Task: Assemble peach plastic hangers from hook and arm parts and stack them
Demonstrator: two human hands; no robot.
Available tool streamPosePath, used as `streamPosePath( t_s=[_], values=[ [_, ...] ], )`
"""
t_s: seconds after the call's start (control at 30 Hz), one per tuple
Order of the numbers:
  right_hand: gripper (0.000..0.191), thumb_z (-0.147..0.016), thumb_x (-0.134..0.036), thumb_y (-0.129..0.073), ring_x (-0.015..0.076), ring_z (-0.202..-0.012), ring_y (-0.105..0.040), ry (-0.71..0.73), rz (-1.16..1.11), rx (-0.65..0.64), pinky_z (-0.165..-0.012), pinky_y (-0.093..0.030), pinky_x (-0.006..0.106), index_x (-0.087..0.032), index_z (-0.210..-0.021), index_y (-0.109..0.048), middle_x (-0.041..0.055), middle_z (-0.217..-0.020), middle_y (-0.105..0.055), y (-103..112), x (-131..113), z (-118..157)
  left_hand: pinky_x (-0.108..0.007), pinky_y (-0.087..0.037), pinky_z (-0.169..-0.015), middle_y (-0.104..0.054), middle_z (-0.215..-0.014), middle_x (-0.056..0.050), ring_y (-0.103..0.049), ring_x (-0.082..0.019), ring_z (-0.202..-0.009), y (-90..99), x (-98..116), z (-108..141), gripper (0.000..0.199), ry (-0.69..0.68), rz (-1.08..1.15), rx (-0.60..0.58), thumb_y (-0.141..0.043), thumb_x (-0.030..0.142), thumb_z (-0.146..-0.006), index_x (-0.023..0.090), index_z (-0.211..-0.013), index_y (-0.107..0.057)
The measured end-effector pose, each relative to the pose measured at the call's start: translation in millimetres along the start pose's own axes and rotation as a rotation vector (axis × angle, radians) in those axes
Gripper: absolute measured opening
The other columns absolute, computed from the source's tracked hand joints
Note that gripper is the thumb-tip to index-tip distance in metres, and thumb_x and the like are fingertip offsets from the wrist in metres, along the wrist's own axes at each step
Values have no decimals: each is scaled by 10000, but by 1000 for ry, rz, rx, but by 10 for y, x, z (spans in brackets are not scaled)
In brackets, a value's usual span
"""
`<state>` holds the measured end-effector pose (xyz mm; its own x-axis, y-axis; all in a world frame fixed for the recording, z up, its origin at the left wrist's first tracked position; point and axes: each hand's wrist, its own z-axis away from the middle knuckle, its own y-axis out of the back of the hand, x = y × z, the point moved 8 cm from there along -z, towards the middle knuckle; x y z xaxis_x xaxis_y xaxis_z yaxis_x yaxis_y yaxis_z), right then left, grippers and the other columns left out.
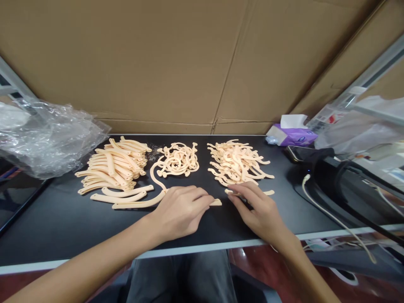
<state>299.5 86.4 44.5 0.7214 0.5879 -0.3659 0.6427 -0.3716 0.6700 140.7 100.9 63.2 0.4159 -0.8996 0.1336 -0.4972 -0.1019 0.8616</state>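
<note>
Curling over a matte, cream-coloured assembly [139, 205], the left hand [184, 210] has its fingers clamped on it; a smooth bowed limb runs out to that hand's left, a hooked one rises beyond the knuckles, and a blunt tip shows past the fingertips. The right hand [257, 210] pinches a slender piece [227, 191] between thumb and forefinger, just in front of a tangled heap of thin, wavy strips [236, 162]. Beyond the left hand sits a knot of little knob-ended hooks [178, 160]; farther to its left, broad, bowed slats [115, 164] lie stacked, with crinkled, glossy clear plastic [50, 139] behind them. Under both hands spreads a dark, smooth tabletop [94, 235].
</note>
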Motion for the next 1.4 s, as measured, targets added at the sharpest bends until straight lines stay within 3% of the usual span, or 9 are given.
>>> streamPosePath(
  t_s=[0.1, 0.2, 0.33, 0.57, 0.93, 1.17, 1.4],
  values=[
    [130, -948, -104, -579, 161, -856, -610, 20, -35, -32, -786, -504, 293, -200, -1031, -606, 50, -931, -617, 6, -44, -6, -301, -500, -652, -717, -932, -40, -682, -203, -808, -84, -46, 6, 159, 56, -9, -61, -516, 114, -925, 163, -1029, -627],
    [88, -982, -144, -528, 148, -766, -599, -15, -40, -156, -715, -488, 280, -188, -969, -604, 39, -859, -623, -43, -66, 0, -308, -464, -593, -695, -901, -35, -666, -208, -770, -140, -75, 11, 141, 128, -20, -113, -498, 126, -936, 167, -1019, -603],
    [206, -1022, -223, -449, 144, -661, -563, -77, 12, -351, -621, -438, 277, -185, -887, -600, 19, -755, -604, -129, -78, 19, -324, -435, -573, -668, -863, -29, -636, -213, -733, -171, -61, 12, 149, 183, -24, -154, -465, 120, -938, 179, -998, -588],
    [312, -1043, -276, -374, 139, -655, -554, -141, 44, -541, -622, -387, 268, -187, -851, -604, 18, -746, -606, -218, -73, -12, -301, -398, -587, -670, -860, -13, -614, -186, -755, -187, -52, 32, 89, 223, 78, -130, -495, 159, -937, 196, -942, -576],
    [329, -1038, -302, -409, 109, -598, -496, -150, -145, -597, -578, -339, 256, -194, -785, -589, -18, -696, -593, -210, -51, -22, -265, -383, -568, -651, -775, -10, -567, -150, -650, -139, 12, 38, 93, 139, 187, -2, -522, 159, -948, 171, -867, -567],
    [346, -1041, -317, -406, 98, -570, -468, -130, -191, -594, -566, -315, 252, -191, -779, -594, -34, -649, -560, -226, -36, 6, -258, -451, -666, -614, -845, -28, -569, -150, -761, -240, -7, 68, 111, 163, 360, -74, -480, 134, -976, 167, -896, -549],
    [340, -1034, -310, -418, 94, -564, -457, -116, -218, -614, -570, -303, 253, -184, -770, -591, -35, -643, -554, -231, -27, 23, -275, -455, -679, -618, -847, -41, -558, -164, -792, -257, 4, 69, 66, 139, 403, -61, -527, 157, -966, 150, -908, -557]
  ],
)
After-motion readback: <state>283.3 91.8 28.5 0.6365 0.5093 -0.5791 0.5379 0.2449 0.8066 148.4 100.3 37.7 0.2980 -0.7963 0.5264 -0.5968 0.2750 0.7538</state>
